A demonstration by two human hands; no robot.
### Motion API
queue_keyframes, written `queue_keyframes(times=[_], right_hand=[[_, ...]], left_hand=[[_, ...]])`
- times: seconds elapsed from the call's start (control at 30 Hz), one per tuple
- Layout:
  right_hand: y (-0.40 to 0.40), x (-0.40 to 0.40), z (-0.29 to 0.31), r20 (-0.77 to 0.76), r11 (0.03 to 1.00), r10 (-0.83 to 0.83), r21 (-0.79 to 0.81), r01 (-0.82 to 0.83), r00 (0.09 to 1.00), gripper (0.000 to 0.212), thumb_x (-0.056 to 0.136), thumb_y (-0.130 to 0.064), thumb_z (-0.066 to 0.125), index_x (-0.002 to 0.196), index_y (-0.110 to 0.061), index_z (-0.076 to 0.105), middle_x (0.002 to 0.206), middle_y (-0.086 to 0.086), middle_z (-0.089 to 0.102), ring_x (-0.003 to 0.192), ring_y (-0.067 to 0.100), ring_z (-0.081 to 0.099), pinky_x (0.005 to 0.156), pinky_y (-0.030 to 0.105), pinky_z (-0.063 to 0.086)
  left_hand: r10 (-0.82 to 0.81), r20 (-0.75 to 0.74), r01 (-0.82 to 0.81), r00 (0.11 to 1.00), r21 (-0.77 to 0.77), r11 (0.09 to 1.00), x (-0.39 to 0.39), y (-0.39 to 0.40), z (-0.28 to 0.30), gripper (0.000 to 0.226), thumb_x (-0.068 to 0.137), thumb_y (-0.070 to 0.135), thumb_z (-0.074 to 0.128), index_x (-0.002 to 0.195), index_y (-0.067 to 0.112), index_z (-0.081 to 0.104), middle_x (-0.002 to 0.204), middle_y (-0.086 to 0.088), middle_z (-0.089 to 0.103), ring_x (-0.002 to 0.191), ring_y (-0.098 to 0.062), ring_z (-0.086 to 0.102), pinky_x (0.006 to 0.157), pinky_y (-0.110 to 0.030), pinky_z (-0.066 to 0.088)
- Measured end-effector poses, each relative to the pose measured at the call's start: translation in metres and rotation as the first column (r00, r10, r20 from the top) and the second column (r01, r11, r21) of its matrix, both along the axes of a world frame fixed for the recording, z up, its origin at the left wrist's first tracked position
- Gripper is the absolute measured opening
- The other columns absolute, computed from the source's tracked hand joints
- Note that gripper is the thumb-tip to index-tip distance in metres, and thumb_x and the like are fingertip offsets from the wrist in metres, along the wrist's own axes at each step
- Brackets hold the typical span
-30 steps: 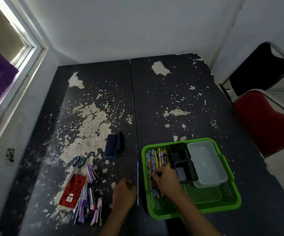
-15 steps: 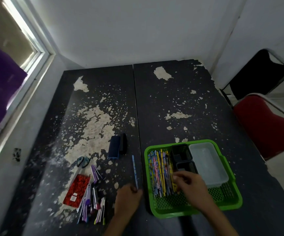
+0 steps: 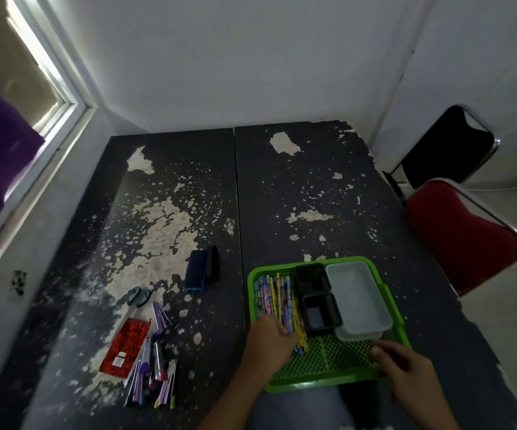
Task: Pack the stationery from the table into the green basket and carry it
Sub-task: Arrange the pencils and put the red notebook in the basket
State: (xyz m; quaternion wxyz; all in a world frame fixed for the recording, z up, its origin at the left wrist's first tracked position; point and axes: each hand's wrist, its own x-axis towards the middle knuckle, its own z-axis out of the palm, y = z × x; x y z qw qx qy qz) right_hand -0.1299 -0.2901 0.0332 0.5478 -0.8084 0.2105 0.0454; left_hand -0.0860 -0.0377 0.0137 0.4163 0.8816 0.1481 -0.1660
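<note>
Your left hand (image 3: 271, 338) lies on the pencils (image 3: 277, 301) in the green basket (image 3: 319, 381), fingers relaxed w/ nothing gripped; right hand (image 3: 403, 366) loose at the rim, empty. Pencil row beside your left fingers could scatter if you nudge it sideways.

open mesh floor at the green basket (image 3: 387, 290) front; pencils (image 3: 277, 297), black trays (image 3: 316, 299), clear box (image 3: 358, 297) fill its back.

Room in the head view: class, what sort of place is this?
Probably a plain study or spare room: two worn dark tables pushed against a bare white wall, folding chairs at the side, a window opposite.
</note>
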Motion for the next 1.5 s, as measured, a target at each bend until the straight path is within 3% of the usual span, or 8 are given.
queue_keyframes(times=[0.3,0.4,0.53,0.63,0.93,1.13,1.3,1.5], right_hand=[[-0.052,0.006,-0.02,0.032,0.97,-0.179,-0.16,0.182,0.983,0.022,0.087,-0.009,0.074,0.082,-0.03,0.075,0.075,0.0,0.075,0.073,0.021,0.073,0.059,0.036,0.057],[-0.061,0.025,-0.017,0.092,0.952,-0.231,-0.186,0.245,0.969,0.012,0.091,-0.015,0.069,0.094,-0.024,0.075,0.092,0.003,0.074,0.09,0.024,0.069,0.078,0.037,0.057],[-0.064,0.067,-0.025,0.056,0.974,-0.103,-0.195,0.112,0.993,0.034,0.096,-0.026,0.065,0.128,-0.013,0.064,0.116,0.006,0.067,0.105,0.021,0.06,0.093,0.038,0.048],[-0.06,0.091,-0.042,-0.052,0.989,0.054,-0.138,-0.061,0.997,0.055,0.098,-0.04,0.059,0.146,-0.016,0.047,0.141,0.011,0.057,0.125,0.026,0.056,0.104,0.047,0.048],[-0.053,0.095,-0.064,-0.082,0.97,0.111,-0.207,-0.125,0.991,0.049,0.103,-0.013,0.047,0.152,-0.012,0.038,0.151,0.016,0.045,0.135,0.038,0.045,0.111,0.056,0.039],[-0.051,0.1,-0.062,-0.166,0.953,0.129,-0.253,-0.168,0.978,0.05,0.103,-0.016,0.047,0.152,-0.014,0.037,0.151,0.019,0.045,0.134,0.043,0.045,0.108,0.058,0.038],[-0.046,0.098,-0.054,-0.2,0.952,0.114,-0.258,-0.165,0.973,0.049,0.102,-0.02,0.047,0.15,-0.017,0.038,0.149,0.02,0.046,0.132,0.044,0.047,0.107,0.062,0.039],[-0.038,0.098,-0.049,-0.241,0.939,0.06,-0.317,-0.137,0.969,0.049,0.099,-0.024,0.053,0.147,-0.018,0.043,0.144,0.021,0.051,0.126,0.044,0.052,0.105,0.062,0.042]], left_hand=[[0.399,0.415,-0.416,0.818,-0.053,0.908,-0.013,0.013,-0.014,0.007,0.101,0.023,0.056,0.106,0.026,0.06,0.095,0.009,0.063,0.081,-0.005,0.062,0.063,-0.016,0.044],[0.553,0.139,-0.535,0.821,-0.15,0.832,-0.013,0.025,-0.042,0.032,0.099,0.042,0.057,0.122,0.019,0.056,0.11,0.0,0.062,0.096,-0.016,0.061,0.078,-0.029,0.047],[0.418,-0.301,-0.504,0.857,-0.314,0.805,-0.009,0.035,-0.081,0.081,0.081,0.087,0.042,0.129,0.025,0.063,0.125,-0.002,0.066,0.11,-0.021,0.065,0.101,-0.045,0.052],[0.42,-0.346,-0.535,0.839,-0.382,0.754,-0.005,0.023,-0.076,0.07,0.094,0.072,0.038,0.133,0.021,0.064,0.13,-0.008,0.066,0.115,-0.026,0.064,0.105,-0.047,0.049],[0.346,-0.172,-0.382,0.922,-0.278,0.881,-0.008,0.016,-0.051,0.057,0.104,0.057,0.031,0.131,0.018,0.063,0.117,0.002,0.063,0.107,-0.015,0.06,0.096,-0.029,0.046],[0.432,-0.02,-0.432,0.902,-0.047,0.901,-0.036,0.056,-0.056,0.036,0.103,0.047,0.045,0.093,0.019,0.066,0.087,0.007,0.065,0.085,-0.014,0.063,0.077,-0.032,0.048],[0.502,0.154,-0.523,0.851,0.182,0.832,-0.091,0.122,-0.067,0.008,0.1,0.022,0.057,0.096,0.029,0.061,0.09,0.012,0.06,0.082,0.0,0.058,0.069,-0.017,0.042],[0.585,0.154,-0.604,0.796,0.252,0.756,-0.135,0.181,-0.072,0.015,0.093,0.02,0.067,0.083,0.029,0.061,0.083,0.01,0.064,0.074,-0.006,0.062,0.067,-0.03,0.055]])
